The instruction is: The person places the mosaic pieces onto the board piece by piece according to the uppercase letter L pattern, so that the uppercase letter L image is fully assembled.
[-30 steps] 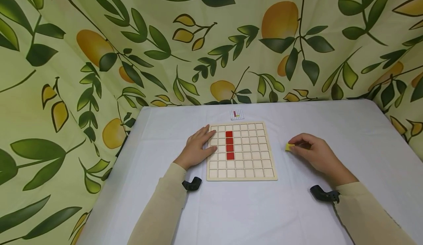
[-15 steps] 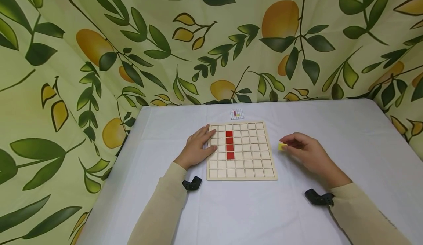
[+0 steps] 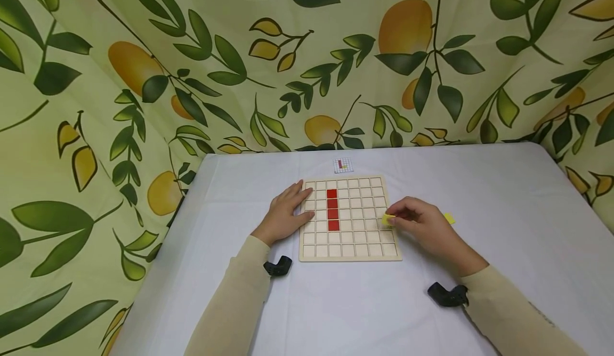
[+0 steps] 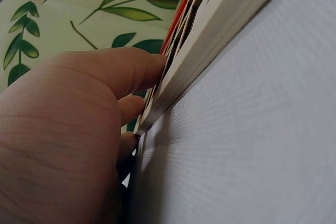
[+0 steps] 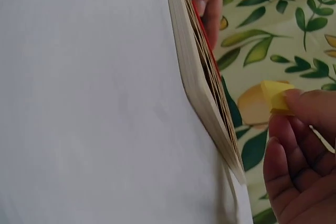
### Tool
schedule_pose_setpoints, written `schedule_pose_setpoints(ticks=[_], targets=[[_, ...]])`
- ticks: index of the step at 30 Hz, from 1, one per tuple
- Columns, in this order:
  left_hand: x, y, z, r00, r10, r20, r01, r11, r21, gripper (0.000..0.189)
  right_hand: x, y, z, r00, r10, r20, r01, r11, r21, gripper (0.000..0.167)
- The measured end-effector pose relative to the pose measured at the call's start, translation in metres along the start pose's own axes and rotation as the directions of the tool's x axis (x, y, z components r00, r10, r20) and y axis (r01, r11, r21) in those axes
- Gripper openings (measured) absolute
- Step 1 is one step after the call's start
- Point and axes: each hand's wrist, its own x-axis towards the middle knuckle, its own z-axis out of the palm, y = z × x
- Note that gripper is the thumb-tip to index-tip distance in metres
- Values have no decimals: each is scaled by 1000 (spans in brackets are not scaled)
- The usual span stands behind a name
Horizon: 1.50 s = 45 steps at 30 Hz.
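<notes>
A wooden grid board (image 3: 351, 258) lies flat, with a column of several red tiles (image 3: 332, 209) left of its middle. My left hand (image 3: 283, 215) rests on the board's left edge, fingers extended; in the left wrist view its thumb (image 4: 139, 71) touches the rim. My right hand (image 3: 427, 231) pinches a small yellow tile (image 3: 388, 220) between thumb and fingers, over the board's right edge. The right wrist view has this yellow tile (image 5: 275, 97) apart from the board, held tilted. A second yellow piece (image 3: 449, 218) lies on the table, partly behind my right hand.
Behind the board lies a small card (image 3: 342, 165) printed with a grid and red and yellow marks. The table is covered by a white cloth (image 3: 345, 308). A leaf-and-fruit patterned curtain (image 3: 288, 89) hangs along the back and sides.
My right hand has moved left with the yellow tile, from beside the board to over its right edge. The yellow piece on the table has come into sight. My left hand stays put.
</notes>
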Motion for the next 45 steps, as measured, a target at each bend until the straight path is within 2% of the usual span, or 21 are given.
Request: schedule_pose_setpoints(ticks=[13, 25, 37, 45], targets=[[1, 0, -2, 1000, 5, 15, -5, 1000, 10, 72, 14, -6, 38, 995, 55, 82, -58, 998, 32, 13], [1, 0, -1, 1000, 1, 19, -2, 1000, 15, 72, 31, -13, 71, 994, 0, 106, 4, 999, -38, 13], [1, -1, -2, 1000, 11, 10, -11, 1000, 18, 73, 37, -13, 75, 992, 41, 120, -33, 997, -67, 11], [1, 0, -1, 1000, 10, 10, -10, 1000, 24, 73, 34, -12, 74, 990, 2, 144, 13, 995, -102, 10]])
